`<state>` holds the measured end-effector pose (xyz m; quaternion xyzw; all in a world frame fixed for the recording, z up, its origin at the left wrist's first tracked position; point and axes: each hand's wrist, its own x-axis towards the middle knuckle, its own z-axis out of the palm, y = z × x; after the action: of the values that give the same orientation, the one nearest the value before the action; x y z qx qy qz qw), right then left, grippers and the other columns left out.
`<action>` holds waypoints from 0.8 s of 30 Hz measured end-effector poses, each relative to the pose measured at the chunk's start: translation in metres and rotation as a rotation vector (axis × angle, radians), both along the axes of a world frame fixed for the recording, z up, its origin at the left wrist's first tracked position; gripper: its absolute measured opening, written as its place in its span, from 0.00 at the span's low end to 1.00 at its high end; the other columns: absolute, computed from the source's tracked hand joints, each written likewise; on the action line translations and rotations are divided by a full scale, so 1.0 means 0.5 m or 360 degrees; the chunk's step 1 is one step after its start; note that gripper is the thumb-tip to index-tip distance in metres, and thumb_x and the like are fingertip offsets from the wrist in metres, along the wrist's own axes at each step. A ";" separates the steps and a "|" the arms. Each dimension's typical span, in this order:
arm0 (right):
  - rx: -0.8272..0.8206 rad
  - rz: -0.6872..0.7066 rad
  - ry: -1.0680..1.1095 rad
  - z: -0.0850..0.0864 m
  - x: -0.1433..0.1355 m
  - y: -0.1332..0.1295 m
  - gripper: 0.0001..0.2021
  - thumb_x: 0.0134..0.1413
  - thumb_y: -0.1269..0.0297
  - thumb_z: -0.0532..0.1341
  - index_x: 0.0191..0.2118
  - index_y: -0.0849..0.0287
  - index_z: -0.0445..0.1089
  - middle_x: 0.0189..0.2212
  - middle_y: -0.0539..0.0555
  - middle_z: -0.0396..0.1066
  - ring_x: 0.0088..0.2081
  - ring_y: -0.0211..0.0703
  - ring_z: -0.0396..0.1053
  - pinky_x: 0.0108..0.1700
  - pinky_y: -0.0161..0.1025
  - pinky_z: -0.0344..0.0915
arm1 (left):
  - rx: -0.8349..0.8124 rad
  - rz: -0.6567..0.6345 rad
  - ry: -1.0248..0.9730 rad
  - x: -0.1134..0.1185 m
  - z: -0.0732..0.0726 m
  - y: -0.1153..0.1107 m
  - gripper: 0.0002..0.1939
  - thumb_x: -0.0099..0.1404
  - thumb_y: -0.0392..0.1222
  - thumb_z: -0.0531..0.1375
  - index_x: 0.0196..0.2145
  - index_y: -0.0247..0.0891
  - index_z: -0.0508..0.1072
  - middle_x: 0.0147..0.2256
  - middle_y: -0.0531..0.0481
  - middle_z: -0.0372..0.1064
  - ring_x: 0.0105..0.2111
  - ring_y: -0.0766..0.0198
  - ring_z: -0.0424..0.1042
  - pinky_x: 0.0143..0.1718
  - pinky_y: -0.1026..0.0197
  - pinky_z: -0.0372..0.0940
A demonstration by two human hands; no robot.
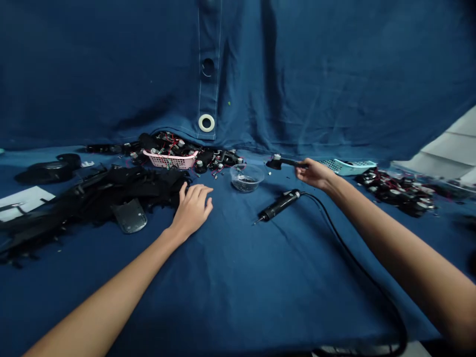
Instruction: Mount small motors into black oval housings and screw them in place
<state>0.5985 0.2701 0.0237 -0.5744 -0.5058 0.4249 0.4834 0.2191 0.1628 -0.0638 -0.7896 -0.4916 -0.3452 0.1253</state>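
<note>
My right hand (313, 173) is closed on one end of a slim black part (286, 162), which has a wider end with a small white piece on top. The part is held out to the left, beyond the electric screwdriver (278, 206) lying on the blue cloth. My left hand (192, 208) has its fingers apart, palm down, at the right end of a pile of black plastic parts (107, 193). Nothing shows in it. A clear round bowl (247, 177) with small dark bits, too small to name, stands between my hands.
A pink basket (171, 160) heaped with wired parts stands at the back left. Behind my right hand is a turquoise basket (351, 167), with a heap of wired black parts (399, 193) to its right. The screwdriver's cable (357, 263) curves toward the front right edge.
</note>
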 end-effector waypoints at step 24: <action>-0.0382 0.0488 0.0856 -0.084 -0.170 -0.290 0.06 0.52 0.71 0.58 0.35 0.64 0.71 0.25 0.52 0.71 0.21 0.30 0.64 0.22 0.27 0.67 | -0.1540 -0.0678 -0.0568 -0.014 0.115 -0.071 0.23 0.66 0.58 0.53 0.45 0.36 0.71 0.27 0.50 0.70 0.14 0.72 0.58 0.17 0.67 0.51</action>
<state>0.5134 0.1251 -0.0183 -0.4118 -0.3870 0.6856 0.4590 0.2121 0.1273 -0.0060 -0.7684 -0.4371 -0.2262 -0.4092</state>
